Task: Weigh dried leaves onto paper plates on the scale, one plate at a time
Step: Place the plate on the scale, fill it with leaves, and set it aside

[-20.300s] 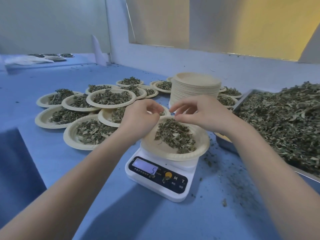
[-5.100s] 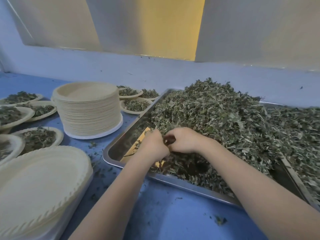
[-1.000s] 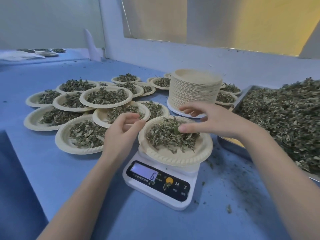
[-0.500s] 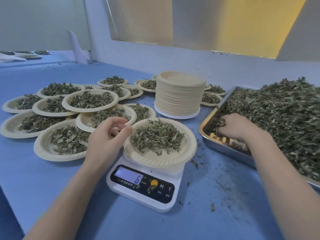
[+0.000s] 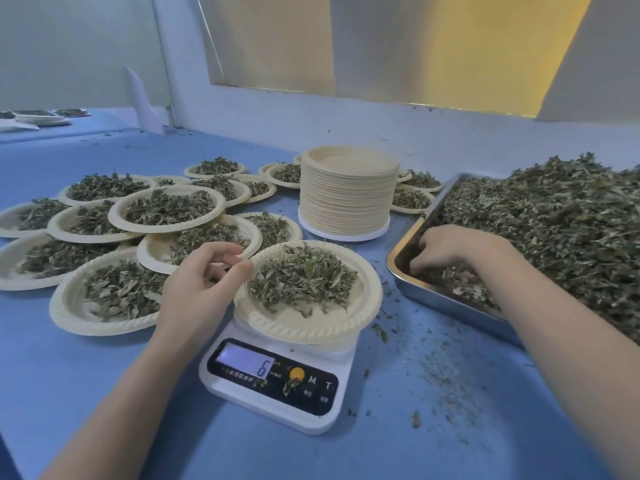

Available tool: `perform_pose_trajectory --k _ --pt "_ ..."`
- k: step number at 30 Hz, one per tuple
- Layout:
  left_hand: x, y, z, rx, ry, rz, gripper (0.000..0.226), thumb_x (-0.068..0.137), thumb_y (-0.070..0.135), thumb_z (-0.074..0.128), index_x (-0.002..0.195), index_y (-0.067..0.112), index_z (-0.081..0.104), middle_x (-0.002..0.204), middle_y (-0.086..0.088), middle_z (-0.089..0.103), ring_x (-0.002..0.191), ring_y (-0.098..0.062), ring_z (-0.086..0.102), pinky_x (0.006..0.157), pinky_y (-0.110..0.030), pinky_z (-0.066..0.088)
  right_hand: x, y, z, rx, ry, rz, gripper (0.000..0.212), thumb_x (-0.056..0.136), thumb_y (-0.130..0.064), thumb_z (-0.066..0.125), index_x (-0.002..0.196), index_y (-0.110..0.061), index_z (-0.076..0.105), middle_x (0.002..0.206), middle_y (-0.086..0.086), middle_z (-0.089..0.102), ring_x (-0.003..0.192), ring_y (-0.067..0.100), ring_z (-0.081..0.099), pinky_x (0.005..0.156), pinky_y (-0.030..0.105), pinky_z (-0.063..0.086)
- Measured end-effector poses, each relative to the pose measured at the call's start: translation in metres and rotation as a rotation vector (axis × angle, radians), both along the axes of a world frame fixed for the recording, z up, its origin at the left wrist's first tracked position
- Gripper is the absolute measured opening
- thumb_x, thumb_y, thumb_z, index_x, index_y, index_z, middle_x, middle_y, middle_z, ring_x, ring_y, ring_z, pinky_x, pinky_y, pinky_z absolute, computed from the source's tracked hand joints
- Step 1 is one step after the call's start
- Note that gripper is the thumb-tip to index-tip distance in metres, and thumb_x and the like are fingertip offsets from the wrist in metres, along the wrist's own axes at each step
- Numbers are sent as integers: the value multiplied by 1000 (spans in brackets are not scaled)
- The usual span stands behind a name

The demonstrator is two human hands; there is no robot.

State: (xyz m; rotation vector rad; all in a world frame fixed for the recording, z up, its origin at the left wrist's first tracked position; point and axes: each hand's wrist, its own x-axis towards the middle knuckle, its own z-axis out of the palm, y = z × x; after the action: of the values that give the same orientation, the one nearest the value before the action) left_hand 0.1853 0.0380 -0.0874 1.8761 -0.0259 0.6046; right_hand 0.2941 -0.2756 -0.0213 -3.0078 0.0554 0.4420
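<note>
Big steel tray (image 5: 412,292) on the right, heaped with dried leaves (image 5: 554,230), and that's where the right hand (image 5: 450,247) is, fingers curled down into the loose leaf at the tray's near-left corner; whether it has a pinch gathered yet, I can't tell, the fingertips are buried. Far centre, the stack of empty plates (image 5: 346,195) waits, and the filled plates (image 5: 166,209) spread across the left of the blue table (image 5: 104,393). Front and centre, the scale (image 5: 277,382) carries the working plate (image 5: 311,327) with its mound of leaves, display (image 5: 244,363) showing 6. The left hand (image 5: 204,282) hovers at that plate's left rim, thumb and fingers loosely curved, gripping nothing that I can see. The smart play here, I'd say: take only a small pinch, sprinkle it over the middle of the plate, and keep the left hand off the rim so the reading settles true.
</note>
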Motion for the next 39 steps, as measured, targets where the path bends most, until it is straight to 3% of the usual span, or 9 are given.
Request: perform_pose_trajectory --k 6,10,12,17,22,25,29,35,39 --pt "-2 1 1 -1 15 3 19 79 38 69 96 32 65 79 16 63 64 -4 54 66 -26 47 -9 2 5 -33 94 -36 47 76 -39 69 114 -14 59 116 4 55 101 24 58 74 37 54" --pt "-2 -1 2 -25 24 16 11 84 27 68 95 31 66 81 12 64 64 -4 53 71 -30 47 -16 7 -3 126 -22 -35 11 77 -18 73 85 -16 67 91 6 63 68 20 68 48 24 54" --pt "-2 -2 2 -18 27 13 12 85 26 67 97 29 66 77 16 63 60 -1 50 67 -26 44 -19 6 -4 211 -91 -46 10 76 -10 73 73 -18 67 83 5 64 57 16 67 41 18 46" --pt "-3 -2 3 -31 34 22 11 84 26 67 94 31 66 82 10 65 65 -6 54 72 -33 49 -28 -1 14 495 -253 -117 13 80 0 69 79 -12 71 85 7 68 52 15 69 43 18 51" --pt "-4 -1 5 -11 32 18 15 80 34 67 95 32 65 84 15 65 70 -13 57 76 -40 52 -46 22 39 818 -350 26 16 79 2 69 84 -13 71 92 11 68 56 12 69 50 17 53" --pt "-4 -1 5 -2 32 21 13 83 32 67 95 32 65 83 16 64 64 -8 55 75 -42 52 -59 49 47 979 -240 273 16 79 -8 74 90 -19 74 100 9 69 72 14 72 61 22 57" --pt "-4 -1 5 -2 34 31 11 85 29 66 95 31 65 83 15 64 63 -4 54 74 -40 52 -65 66 46 798 -151 464 23 75 -46 73 97 -42 71 99 -18 71 83 4 70 63 17 55" --pt "-2 -2 4 6 37 33 12 83 28 67 94 32 64 80 16 64 58 1 51 65 -26 46 -56 57 35 781 -264 398 19 79 -47 69 96 -39 72 91 -19 72 78 3 70 66 20 57" --pt "-2 0 5 6 35 32 11 85 27 67 95 31 64 84 12 65 64 -9 56 71 -34 51 -53 53 36 787 -289 381 22 79 -48 69 96 -36 72 90 -17 72 77 4 70 71 24 59"
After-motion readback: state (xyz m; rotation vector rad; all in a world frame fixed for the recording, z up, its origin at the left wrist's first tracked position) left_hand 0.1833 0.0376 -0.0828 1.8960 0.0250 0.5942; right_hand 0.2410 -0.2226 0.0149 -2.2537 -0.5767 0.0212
